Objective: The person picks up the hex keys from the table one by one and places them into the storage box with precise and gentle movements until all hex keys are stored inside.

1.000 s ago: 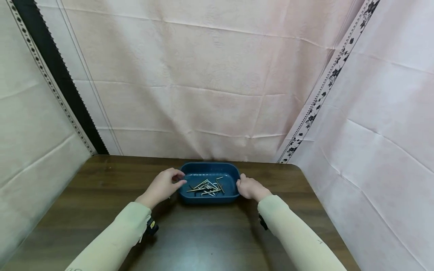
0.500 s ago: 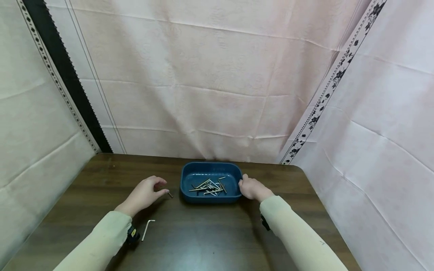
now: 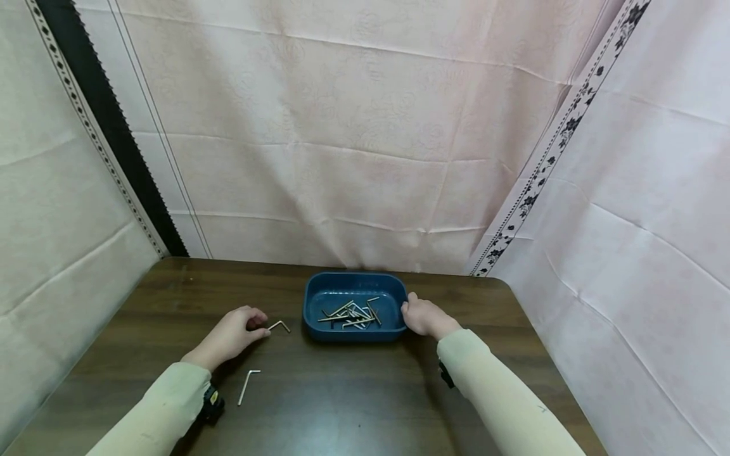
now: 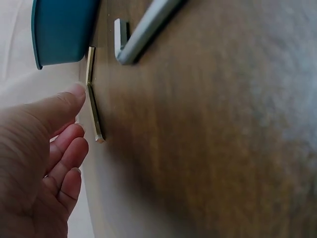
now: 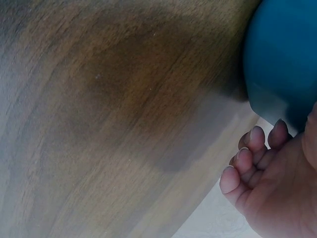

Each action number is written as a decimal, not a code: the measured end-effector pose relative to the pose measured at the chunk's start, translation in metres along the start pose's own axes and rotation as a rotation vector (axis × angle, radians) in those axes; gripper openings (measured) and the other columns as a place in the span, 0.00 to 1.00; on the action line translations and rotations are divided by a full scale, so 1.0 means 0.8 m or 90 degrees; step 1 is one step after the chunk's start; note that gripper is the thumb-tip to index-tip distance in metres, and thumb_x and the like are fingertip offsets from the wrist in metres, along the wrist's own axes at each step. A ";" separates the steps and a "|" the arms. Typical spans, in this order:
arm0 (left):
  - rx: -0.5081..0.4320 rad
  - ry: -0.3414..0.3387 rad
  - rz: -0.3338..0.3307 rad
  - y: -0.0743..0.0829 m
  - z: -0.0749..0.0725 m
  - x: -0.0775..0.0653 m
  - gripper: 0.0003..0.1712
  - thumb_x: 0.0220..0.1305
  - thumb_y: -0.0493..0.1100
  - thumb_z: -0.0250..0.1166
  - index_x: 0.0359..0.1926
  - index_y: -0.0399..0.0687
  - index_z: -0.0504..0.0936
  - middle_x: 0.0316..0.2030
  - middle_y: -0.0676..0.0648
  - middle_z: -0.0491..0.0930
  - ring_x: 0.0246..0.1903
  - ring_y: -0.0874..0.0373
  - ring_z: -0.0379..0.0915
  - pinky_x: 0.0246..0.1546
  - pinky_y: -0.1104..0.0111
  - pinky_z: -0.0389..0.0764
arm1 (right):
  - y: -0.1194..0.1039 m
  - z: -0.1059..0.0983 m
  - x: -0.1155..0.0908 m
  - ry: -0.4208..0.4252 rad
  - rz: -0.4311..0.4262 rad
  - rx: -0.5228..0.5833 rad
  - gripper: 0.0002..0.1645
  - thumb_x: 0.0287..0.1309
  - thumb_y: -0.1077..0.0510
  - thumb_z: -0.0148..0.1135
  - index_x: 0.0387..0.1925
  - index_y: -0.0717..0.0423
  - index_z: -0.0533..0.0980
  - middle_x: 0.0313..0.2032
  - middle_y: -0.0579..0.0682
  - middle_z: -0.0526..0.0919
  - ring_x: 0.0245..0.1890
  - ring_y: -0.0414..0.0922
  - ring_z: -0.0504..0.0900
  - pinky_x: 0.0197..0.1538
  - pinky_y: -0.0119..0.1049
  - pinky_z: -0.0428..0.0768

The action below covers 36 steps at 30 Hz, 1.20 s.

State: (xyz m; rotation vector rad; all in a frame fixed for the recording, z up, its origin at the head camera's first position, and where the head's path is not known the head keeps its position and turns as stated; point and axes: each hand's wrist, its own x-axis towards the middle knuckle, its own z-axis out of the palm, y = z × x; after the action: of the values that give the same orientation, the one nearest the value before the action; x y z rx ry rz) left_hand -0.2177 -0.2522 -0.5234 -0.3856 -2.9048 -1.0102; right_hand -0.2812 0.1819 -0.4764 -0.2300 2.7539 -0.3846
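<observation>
My left hand (image 3: pixel 230 335) is beside a brass-coloured hex key (image 3: pixel 280 323) lying bent on the table. In the left wrist view the thumb tip is right by this key's bend, and the other fingers are loosely curled without holding anything. Nearer to me lies a silver hex key (image 3: pixel 246 387). A blue tray (image 3: pixel 356 337) stands at the table's far side, with several brass and silver hex keys (image 3: pixel 353 315) heaped in it. My right hand (image 3: pixel 424 315) grips the tray's right end; its thumb is mostly out of the right wrist view.
The brown wooden table (image 3: pixel 319 405) has rounded far corners. Pale curtains (image 3: pixel 342 139) hang close behind its far edge and along both sides.
My left hand has drawn leftward from the tray, leaving the brass hex key on the table. The silver key has come into view. My right hand stays at the tray.
</observation>
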 end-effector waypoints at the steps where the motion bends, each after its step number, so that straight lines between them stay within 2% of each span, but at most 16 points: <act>1: 0.003 0.001 0.002 0.000 0.000 0.000 0.12 0.57 0.43 0.71 0.41 0.43 0.83 0.36 0.49 0.77 0.38 0.54 0.74 0.42 0.56 0.75 | 0.000 0.000 0.000 0.001 -0.001 0.003 0.34 0.74 0.46 0.32 0.71 0.64 0.52 0.64 0.62 0.67 0.58 0.53 0.72 0.60 0.52 0.68; 11: 0.021 0.002 0.009 -0.009 0.002 -0.003 0.08 0.57 0.41 0.71 0.36 0.44 0.82 0.31 0.52 0.75 0.33 0.58 0.71 0.38 0.59 0.73 | 0.000 -0.001 0.003 0.000 0.004 0.005 0.36 0.74 0.45 0.32 0.73 0.64 0.49 0.66 0.62 0.64 0.62 0.55 0.69 0.62 0.53 0.65; 18: 0.015 -0.006 0.002 -0.012 0.003 -0.003 0.05 0.58 0.40 0.70 0.34 0.47 0.81 0.28 0.53 0.74 0.30 0.59 0.70 0.35 0.61 0.73 | 0.002 0.001 0.003 0.004 0.003 0.002 0.36 0.74 0.44 0.32 0.72 0.63 0.51 0.64 0.62 0.66 0.58 0.53 0.72 0.61 0.53 0.67; 24: 0.021 -0.008 0.008 -0.011 0.003 -0.002 0.04 0.60 0.39 0.68 0.31 0.48 0.80 0.26 0.54 0.74 0.28 0.61 0.69 0.33 0.63 0.72 | 0.001 0.001 0.003 0.006 0.004 0.001 0.34 0.74 0.45 0.32 0.71 0.63 0.52 0.63 0.62 0.68 0.55 0.52 0.73 0.59 0.52 0.68; 32: 0.048 -0.025 0.002 -0.005 0.003 -0.002 0.05 0.62 0.37 0.66 0.29 0.47 0.79 0.26 0.53 0.72 0.27 0.60 0.68 0.32 0.62 0.71 | -0.001 0.000 0.002 0.001 0.005 0.001 0.35 0.74 0.46 0.32 0.72 0.64 0.50 0.65 0.63 0.66 0.60 0.54 0.71 0.61 0.52 0.67; 36: 0.071 -0.030 -0.004 -0.003 0.003 -0.002 0.05 0.62 0.37 0.66 0.29 0.47 0.78 0.27 0.51 0.71 0.27 0.58 0.67 0.33 0.61 0.71 | -0.001 -0.001 0.002 -0.003 0.007 0.004 0.35 0.74 0.45 0.32 0.72 0.63 0.50 0.65 0.62 0.66 0.59 0.53 0.71 0.60 0.52 0.67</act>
State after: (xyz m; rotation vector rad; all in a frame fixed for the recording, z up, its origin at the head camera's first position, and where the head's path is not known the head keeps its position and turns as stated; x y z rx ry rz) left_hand -0.2165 -0.2530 -0.5273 -0.4005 -2.9890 -0.8454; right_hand -0.2826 0.1811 -0.4762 -0.2136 2.7485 -0.3887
